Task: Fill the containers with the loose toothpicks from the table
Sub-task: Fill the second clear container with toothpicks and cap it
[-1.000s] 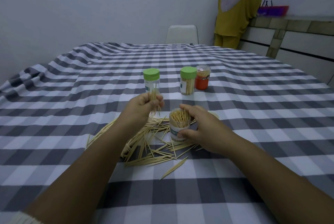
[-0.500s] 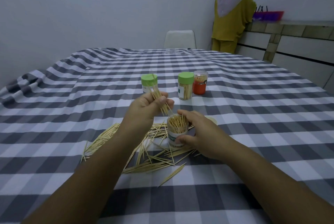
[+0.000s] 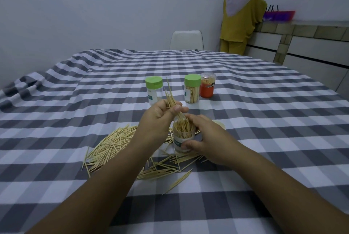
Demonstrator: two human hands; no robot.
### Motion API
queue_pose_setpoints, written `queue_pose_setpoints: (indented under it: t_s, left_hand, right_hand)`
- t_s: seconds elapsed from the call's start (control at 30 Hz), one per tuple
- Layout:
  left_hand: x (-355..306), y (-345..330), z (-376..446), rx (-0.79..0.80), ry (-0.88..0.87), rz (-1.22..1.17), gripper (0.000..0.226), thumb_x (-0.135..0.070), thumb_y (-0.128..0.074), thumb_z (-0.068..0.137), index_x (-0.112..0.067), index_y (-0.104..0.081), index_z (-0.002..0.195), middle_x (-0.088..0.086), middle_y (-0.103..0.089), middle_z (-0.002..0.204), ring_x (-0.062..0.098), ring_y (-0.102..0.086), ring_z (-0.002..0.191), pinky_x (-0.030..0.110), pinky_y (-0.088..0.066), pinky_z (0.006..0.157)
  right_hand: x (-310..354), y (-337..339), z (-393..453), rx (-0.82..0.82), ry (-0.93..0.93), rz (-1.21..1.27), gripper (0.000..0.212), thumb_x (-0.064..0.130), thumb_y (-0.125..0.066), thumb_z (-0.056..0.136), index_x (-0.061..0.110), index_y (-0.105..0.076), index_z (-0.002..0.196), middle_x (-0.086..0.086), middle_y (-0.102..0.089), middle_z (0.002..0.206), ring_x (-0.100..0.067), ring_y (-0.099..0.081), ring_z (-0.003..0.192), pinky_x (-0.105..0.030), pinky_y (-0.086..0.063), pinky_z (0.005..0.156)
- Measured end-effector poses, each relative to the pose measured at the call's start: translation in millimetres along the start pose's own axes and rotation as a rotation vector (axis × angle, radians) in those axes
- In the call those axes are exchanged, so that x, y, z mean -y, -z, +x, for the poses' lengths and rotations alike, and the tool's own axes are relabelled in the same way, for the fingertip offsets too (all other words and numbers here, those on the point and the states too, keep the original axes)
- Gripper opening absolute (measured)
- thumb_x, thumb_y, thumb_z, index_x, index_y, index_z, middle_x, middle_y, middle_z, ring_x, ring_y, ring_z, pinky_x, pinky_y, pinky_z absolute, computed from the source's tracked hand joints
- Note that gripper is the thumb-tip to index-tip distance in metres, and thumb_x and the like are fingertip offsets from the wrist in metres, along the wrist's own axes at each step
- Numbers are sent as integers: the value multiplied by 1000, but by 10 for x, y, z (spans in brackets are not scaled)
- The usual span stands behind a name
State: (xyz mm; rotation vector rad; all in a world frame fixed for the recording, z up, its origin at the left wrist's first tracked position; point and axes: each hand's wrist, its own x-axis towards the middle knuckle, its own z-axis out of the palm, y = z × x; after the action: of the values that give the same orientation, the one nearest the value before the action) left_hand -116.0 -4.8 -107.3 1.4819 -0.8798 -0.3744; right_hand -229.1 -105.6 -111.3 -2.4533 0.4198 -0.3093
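Toothpicks (image 3: 120, 145) lie scattered loose on the checked cloth of the worktop (image 3: 264, 124), just in front of and left of an open clear container (image 3: 183, 135) already packed with sticks. The right hand (image 3: 204, 139) wraps its fingers (image 3: 188, 145) round that container, while the left hand (image 3: 160, 118) pinches a small bundle of toothpicks (image 3: 172, 101), its lower tips angled down into the container's mouth. Farther back stand two green-lidded containers (image 3: 154, 90) and an orange one (image 3: 207, 87), well apart from the hands.

Dim, bluish, even indoor light
Shadows soft and faint; no glare; wide-angle bending at the frame edges; centre fairly sharp
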Motion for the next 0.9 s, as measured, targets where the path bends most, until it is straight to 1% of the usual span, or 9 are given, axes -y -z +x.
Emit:
queue_pose_setpoints:
  t_s: [0.13, 0.23, 0.33, 0.37, 0.47, 0.53, 0.63, 0.77, 0.9]
  left_hand:
    - [24, 13, -16, 27, 32, 24, 9, -21, -60, 90, -23, -69, 87, -8, -74, 85, -4, -66, 83, 7, -47, 69]
    - [14, 100, -18, 38, 93, 68, 11, -29, -64, 86, -24, -74, 89, -11, -74, 85, -6, -65, 83, 5, -46, 66]
    - [14, 121, -33, 142, 183, 119, 18, -33, -65, 85, -21, -75, 94, -8, -74, 90, 0, -67, 90, 19, -47, 81]
    - [9, 115, -38, 152, 192, 130, 18, -33, -65, 85, -21, -75, 94, -7, -75, 90, 2, -67, 90, 21, -46, 82]
    - [-14, 100, -42, 125, 171, 123, 13, -32, -66, 83, -26, -73, 93, -8, -74, 88, -2, -67, 85, 17, -45, 74]
    - [-14, 100, -33, 70, 138, 99, 16, -36, -65, 82, -32, -70, 97, -11, -72, 94, -4, -65, 89, 16, -44, 73]
    - [-9, 112, 1, 9, 75, 123, 13, -36, -64, 84, -30, -71, 93, -13, -71, 93, -6, -63, 89, 9, -45, 69]
    - [5, 127, -8, 129, 85, 226, 8, -30, -66, 85, -28, -73, 83, -14, -72, 81, -7, -64, 79, 5, -45, 62]
    - [-24, 180, -1, 96, 130, 162, 19, -41, -61, 84, -28, -72, 94, -18, -69, 89, -12, -61, 85, 6, -43, 63]
  right_hand:
    - [0, -1, 3, 7, 5, 2, 78, 29, -68, 83, 35, -22, 146, 8, -41, 132, -1, -38, 110, -17, -35, 90]
    - [-3, 1, -4, 2, 8, 5, 76, 28, -68, 83, 32, -25, 145, 8, -40, 135, -4, -40, 116, -18, -36, 93]
    - [1, 3, -12, -10, 9, 4, 74, 28, -67, 84, 29, -26, 145, 8, -40, 137, -6, -40, 120, -20, -36, 94]
    - [4, 2, -13, -13, 9, 2, 73, 28, -67, 84, 29, -26, 145, 8, -40, 137, -6, -40, 120, -20, -37, 94]
    - [9, 1, -7, -12, 7, 1, 73, 28, -67, 84, 30, -26, 145, 8, -41, 136, -6, -41, 118, -20, -38, 93]
    - [9, 3, -6, -4, 0, 0, 74, 28, -67, 84, 30, -25, 146, 7, -40, 137, -7, -41, 120, -22, -39, 94]
    - [8, 0, -6, 3, -12, 1, 76, 29, -67, 84, 29, -23, 146, 8, -38, 139, -8, -40, 123, -24, -39, 98]
    - [10, 7, -16, 2, -2, 15, 73, 28, -67, 84, 29, -26, 145, 8, -39, 137, -7, -40, 120, -21, -38, 93]
    - [4, 6, -12, 7, -12, 2, 76, 29, -68, 83, 29, -24, 146, 8, -38, 139, -6, -39, 121, -20, -36, 93]
